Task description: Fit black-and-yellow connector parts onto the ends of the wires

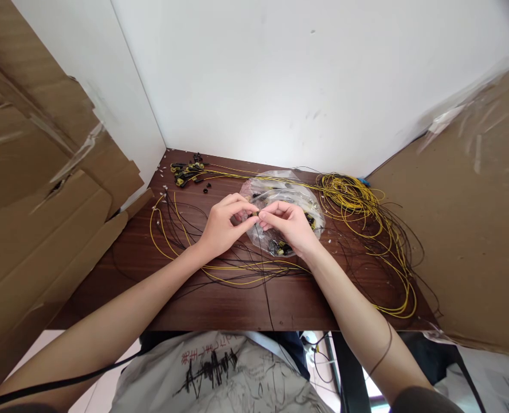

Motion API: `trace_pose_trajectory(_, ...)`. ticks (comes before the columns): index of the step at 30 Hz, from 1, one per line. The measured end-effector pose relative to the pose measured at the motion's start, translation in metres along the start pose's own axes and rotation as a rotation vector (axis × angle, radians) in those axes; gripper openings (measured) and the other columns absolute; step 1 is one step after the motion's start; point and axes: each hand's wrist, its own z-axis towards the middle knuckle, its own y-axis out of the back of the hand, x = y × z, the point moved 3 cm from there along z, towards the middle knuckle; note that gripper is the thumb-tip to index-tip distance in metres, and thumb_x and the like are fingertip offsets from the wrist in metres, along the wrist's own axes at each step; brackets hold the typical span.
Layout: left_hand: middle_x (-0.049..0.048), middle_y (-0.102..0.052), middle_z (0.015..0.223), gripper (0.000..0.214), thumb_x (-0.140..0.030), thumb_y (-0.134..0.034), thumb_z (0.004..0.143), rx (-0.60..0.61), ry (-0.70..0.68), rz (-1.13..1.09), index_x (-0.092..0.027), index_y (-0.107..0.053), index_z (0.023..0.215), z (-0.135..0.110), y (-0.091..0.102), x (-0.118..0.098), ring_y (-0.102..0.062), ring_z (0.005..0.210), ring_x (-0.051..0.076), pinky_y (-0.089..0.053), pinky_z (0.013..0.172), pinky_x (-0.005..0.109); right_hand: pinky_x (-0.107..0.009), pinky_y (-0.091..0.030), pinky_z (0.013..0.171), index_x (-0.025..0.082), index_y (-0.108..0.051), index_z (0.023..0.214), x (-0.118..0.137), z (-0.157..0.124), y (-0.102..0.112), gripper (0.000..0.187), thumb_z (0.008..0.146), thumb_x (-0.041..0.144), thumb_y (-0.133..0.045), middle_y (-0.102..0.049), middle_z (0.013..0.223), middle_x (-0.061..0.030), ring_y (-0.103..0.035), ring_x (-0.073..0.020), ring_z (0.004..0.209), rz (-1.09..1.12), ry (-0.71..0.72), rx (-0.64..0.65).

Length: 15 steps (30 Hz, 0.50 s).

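Note:
My left hand (226, 223) and my right hand (292, 226) meet over the middle of the table, fingertips nearly touching. Both are closed in a pinch around a small dark part (257, 214), mostly covered by the fingers; its exact kind is too small to make out. From it a thin black wire (265, 281) hangs down past the table's front edge. Beneath my hands lies a clear plastic bag (258, 244) with black and yellow connector pieces (281, 248) in it. Loose yellow and black wires (237, 282) run across the table below my wrists.
At the back left sits a cluster of black and yellow connectors (188, 172) with wires leading right. A tangled yellow and black wire coil (349, 198) fills the right side. Cardboard (43, 172) on the left, more cardboard (465, 218) on the right and a white wall (280, 86) enclose the table (220, 315).

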Motion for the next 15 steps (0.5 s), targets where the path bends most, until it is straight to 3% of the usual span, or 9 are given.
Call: trace_pose_trajectory(15,0.004,-0.061,0.079,0.009,-0.02,-0.065,0.079,-0.025,-0.063,0.049,-0.015,-0.07,0.085,-0.0013,-0.0011,0.0022,-0.052,0.067,0.012,-0.044,0.059,0.023,-0.022,-0.049,0.052,0.015,-0.058,0.066,-0.0021,-0.0018,-0.0031,0.028,0.066,0.035,-0.076,-0.061,0.055,0.0021,-0.057,-0.0083,0.05,-0.019,0.04,-0.021)
